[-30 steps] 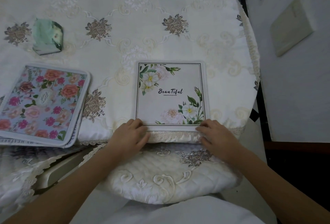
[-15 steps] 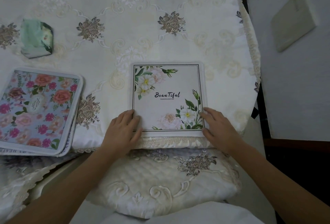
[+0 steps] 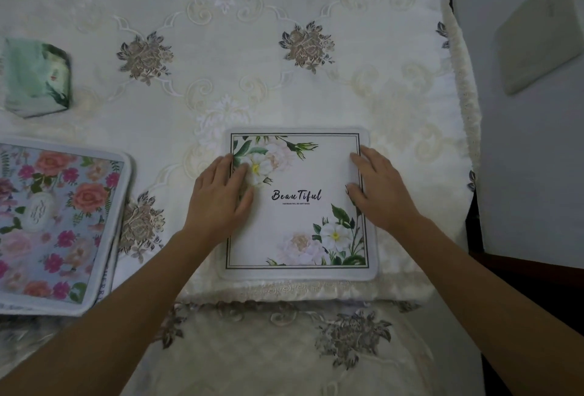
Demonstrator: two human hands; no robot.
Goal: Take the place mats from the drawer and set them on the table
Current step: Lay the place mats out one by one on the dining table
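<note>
A white place mat [image 3: 297,225] with flower corners and the word "Beautiful" lies flat near the table's front edge. My left hand [image 3: 221,196] rests palm down on its left side, fingers spread. On the mat's right edge lies my right hand [image 3: 379,190], flat as well. Neither hand grips anything. A stack of place mats [image 3: 57,221] with a pink and orange rose print on blue sits at the left, partly over the table edge. No drawer is in view.
The table [image 3: 284,86] carries a cream embroidered cloth with a lace hem. A green tissue pack [image 3: 38,76] lies at the back left. A quilted chair cushion [image 3: 284,348] is below the front edge. Right of the table is a grey floor.
Both hands have slid from the mat's near edge up along its left and right sides, pressing it flat. The mat now lies slightly farther in from the table's edge.
</note>
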